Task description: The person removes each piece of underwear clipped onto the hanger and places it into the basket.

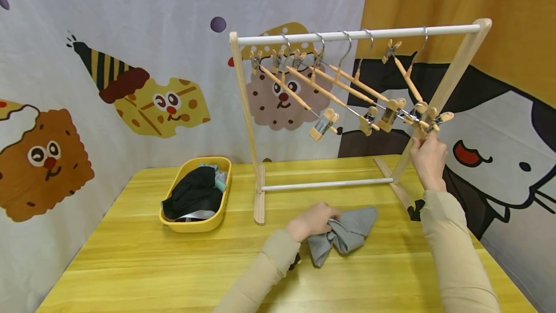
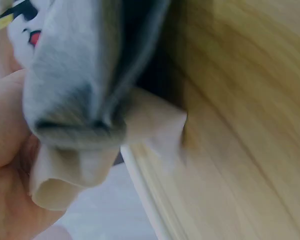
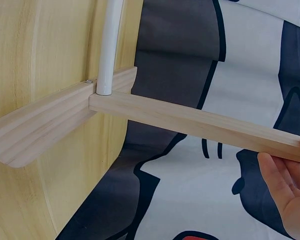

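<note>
A crumpled grey cloth garment lies on the table, and my left hand grips its left upper edge. Close up in the left wrist view, the grey fabric hangs in folds beside the fingers, with beige fabric under it. My right hand is at the right upright post of a wooden clothes rack, just below the hanger clips. In the right wrist view, thumb and fingers lie on opposite sides of that post.
Several wooden clip hangers hang from the rack's white top rod. A yellow basket with dark and light-blue clothes stands on the table at left. A printed curtain hangs behind.
</note>
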